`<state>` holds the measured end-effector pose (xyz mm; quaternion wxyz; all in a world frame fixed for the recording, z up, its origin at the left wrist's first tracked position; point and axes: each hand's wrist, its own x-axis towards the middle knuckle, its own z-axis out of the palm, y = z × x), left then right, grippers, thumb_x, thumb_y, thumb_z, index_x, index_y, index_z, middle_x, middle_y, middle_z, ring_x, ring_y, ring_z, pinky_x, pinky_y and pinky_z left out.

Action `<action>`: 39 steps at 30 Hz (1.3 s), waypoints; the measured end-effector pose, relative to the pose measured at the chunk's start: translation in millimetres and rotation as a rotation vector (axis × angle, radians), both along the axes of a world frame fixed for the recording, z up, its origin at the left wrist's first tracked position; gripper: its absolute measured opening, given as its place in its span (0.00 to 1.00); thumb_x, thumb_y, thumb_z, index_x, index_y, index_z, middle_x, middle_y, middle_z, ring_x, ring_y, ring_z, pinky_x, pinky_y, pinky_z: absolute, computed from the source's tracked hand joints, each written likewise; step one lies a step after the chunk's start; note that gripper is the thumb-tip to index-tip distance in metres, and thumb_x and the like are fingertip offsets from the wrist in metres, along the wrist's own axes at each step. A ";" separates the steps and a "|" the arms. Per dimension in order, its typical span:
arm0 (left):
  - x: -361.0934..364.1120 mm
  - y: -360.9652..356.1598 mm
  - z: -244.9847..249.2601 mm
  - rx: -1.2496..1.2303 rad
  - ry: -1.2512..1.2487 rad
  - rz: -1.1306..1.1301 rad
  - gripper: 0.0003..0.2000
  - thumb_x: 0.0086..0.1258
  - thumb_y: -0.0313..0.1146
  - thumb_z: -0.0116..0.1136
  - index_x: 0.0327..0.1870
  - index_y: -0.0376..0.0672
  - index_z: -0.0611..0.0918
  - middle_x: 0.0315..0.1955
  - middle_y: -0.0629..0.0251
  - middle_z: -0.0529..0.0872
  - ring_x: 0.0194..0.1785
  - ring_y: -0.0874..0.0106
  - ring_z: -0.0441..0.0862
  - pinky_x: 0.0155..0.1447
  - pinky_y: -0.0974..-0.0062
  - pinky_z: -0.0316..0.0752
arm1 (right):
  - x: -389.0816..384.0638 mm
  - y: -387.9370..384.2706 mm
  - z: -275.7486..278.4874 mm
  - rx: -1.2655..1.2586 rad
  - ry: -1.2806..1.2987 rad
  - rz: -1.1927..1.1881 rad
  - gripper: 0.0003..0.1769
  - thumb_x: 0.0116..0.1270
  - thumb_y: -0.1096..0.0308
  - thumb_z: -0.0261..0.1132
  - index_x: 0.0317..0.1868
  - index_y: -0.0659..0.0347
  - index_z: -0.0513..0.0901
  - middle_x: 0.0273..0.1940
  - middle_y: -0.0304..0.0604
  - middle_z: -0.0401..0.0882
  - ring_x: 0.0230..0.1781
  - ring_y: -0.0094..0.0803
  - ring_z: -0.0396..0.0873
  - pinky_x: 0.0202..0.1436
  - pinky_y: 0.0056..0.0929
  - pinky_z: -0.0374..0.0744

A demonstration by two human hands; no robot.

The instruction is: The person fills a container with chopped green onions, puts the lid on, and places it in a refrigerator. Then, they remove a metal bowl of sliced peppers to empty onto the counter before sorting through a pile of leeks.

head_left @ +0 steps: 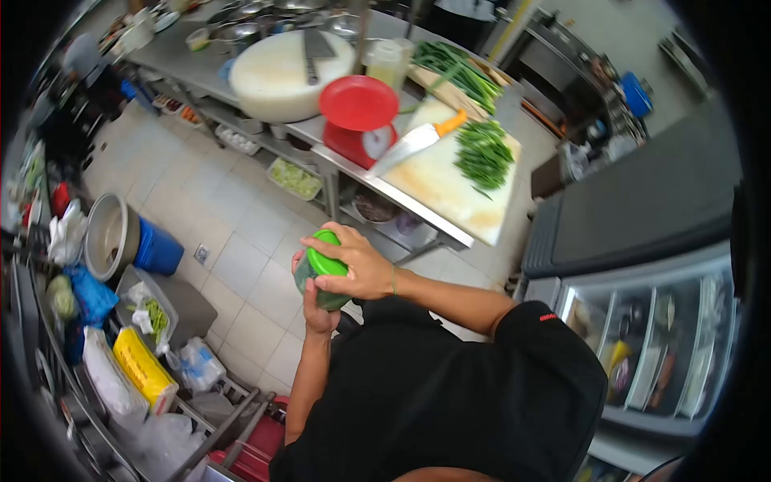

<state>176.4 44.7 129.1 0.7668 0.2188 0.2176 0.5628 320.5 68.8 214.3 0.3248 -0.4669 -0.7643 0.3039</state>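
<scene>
Both my hands are around a clear container with a bright green lid [327, 255], held in front of my black shirt. My left hand [321, 316] grips the container's body from below and the side, its fingers wrapped round it. From above, my right hand [363, 263] closes over the green lid, fingers across its top and thumb along its edge. Dark green contents show through the container wall, partly hidden by my fingers. Beyond my hands, on the steel table, a knife with an orange handle [418, 146] lies on a white cutting board [430, 186] with chopped greens [484, 154].
A red scale [359, 108] and a round chopping block [277, 88] with a cleaver [316, 55] occupy the table [301, 127]. An open fridge with shelves [642, 345] is at right. Bins [110, 233] and bags line the left side. A person [84, 64] stands far left.
</scene>
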 end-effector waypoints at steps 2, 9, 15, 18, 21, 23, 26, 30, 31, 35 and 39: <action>6.6 -9.7 6.5 -0.209 -0.272 -0.175 0.32 0.75 0.58 0.34 0.70 0.43 0.66 0.65 0.59 0.71 0.67 0.62 0.69 0.69 0.61 0.67 | 11.2 -17.4 15.7 0.125 -0.119 0.079 0.37 0.50 0.50 0.71 0.63 0.47 0.77 0.62 0.61 0.64 0.64 0.56 0.63 0.64 0.51 0.63; 26.9 -8.4 20.4 -0.122 -0.187 -0.282 0.31 0.76 0.56 0.31 0.70 0.41 0.66 0.65 0.57 0.72 0.68 0.59 0.70 0.70 0.58 0.65 | 61.1 -21.4 16.2 0.187 -0.224 0.247 0.51 0.45 0.50 0.74 0.72 0.45 0.64 0.61 0.65 0.63 0.65 0.61 0.61 0.61 0.56 0.65; 61.4 12.4 13.9 -0.212 -0.266 -0.389 0.33 0.75 0.59 0.33 0.71 0.43 0.63 0.65 0.55 0.72 0.65 0.58 0.74 0.66 0.58 0.73 | 114.0 5.2 60.7 0.334 -0.322 0.666 0.51 0.40 0.57 0.76 0.70 0.42 0.66 0.62 0.64 0.61 0.65 0.62 0.61 0.61 0.54 0.65; 84.3 19.5 -9.2 -0.279 -0.482 -0.312 0.35 0.73 0.62 0.35 0.73 0.46 0.60 0.69 0.51 0.65 0.65 0.45 0.71 0.55 0.43 0.77 | 146.5 44.3 86.5 0.379 -0.214 0.696 0.53 0.41 0.56 0.78 0.71 0.49 0.65 0.63 0.60 0.62 0.64 0.59 0.63 0.65 0.53 0.64; 101.9 31.5 -8.1 -0.252 -0.441 -0.234 0.41 0.68 0.66 0.41 0.75 0.46 0.58 0.71 0.41 0.57 0.67 0.37 0.64 0.48 0.38 0.77 | 171.4 135.2 88.3 0.410 -0.174 0.456 0.53 0.43 0.52 0.80 0.68 0.60 0.62 0.61 0.57 0.68 0.62 0.50 0.69 0.65 0.44 0.68; 111.2 36.7 -3.6 -0.235 -0.424 -0.179 0.45 0.64 0.69 0.45 0.75 0.47 0.56 0.72 0.33 0.51 0.69 0.32 0.59 0.43 0.35 0.78 | 180.6 193.9 81.9 0.476 -0.226 0.265 0.51 0.46 0.47 0.79 0.63 0.68 0.64 0.60 0.59 0.70 0.58 0.48 0.74 0.62 0.38 0.72; 122.7 36.0 20.2 0.016 -0.438 -0.205 0.40 0.71 0.65 0.37 0.71 0.38 0.64 0.69 0.42 0.65 0.67 0.42 0.67 0.71 0.46 0.62 | 180.3 257.0 51.9 0.339 -0.489 0.124 0.51 0.45 0.39 0.76 0.62 0.65 0.67 0.60 0.59 0.71 0.59 0.52 0.73 0.62 0.40 0.72; 131.2 30.0 27.5 0.068 -0.725 -0.164 0.39 0.71 0.64 0.37 0.71 0.37 0.64 0.69 0.41 0.64 0.68 0.41 0.66 0.71 0.46 0.62 | 179.2 276.8 24.1 0.436 -0.445 0.210 0.47 0.47 0.30 0.71 0.49 0.69 0.76 0.48 0.57 0.78 0.52 0.51 0.77 0.57 0.42 0.74; 131.2 27.1 27.2 0.065 -0.729 -0.183 0.39 0.71 0.64 0.37 0.71 0.37 0.64 0.69 0.41 0.64 0.68 0.41 0.66 0.71 0.46 0.62 | 179.8 285.8 10.4 0.487 -0.491 0.240 0.49 0.47 0.27 0.68 0.49 0.69 0.77 0.50 0.58 0.78 0.53 0.52 0.77 0.58 0.43 0.74; 136.2 27.2 17.5 0.014 -0.395 -0.040 0.37 0.73 0.61 0.37 0.70 0.38 0.66 0.68 0.45 0.67 0.68 0.47 0.67 0.71 0.46 0.63 | 185.8 285.9 -17.6 0.549 -0.476 0.161 0.53 0.50 0.23 0.63 0.56 0.68 0.76 0.60 0.61 0.72 0.63 0.54 0.70 0.66 0.39 0.70; 133.8 35.6 -8.0 -0.011 -0.449 -0.008 0.34 0.73 0.59 0.38 0.68 0.39 0.68 0.67 0.51 0.70 0.68 0.52 0.68 0.70 0.46 0.63 | 224.6 228.5 14.3 0.449 -0.034 0.020 0.37 0.65 0.40 0.62 0.56 0.70 0.76 0.61 0.61 0.72 0.64 0.52 0.70 0.68 0.39 0.68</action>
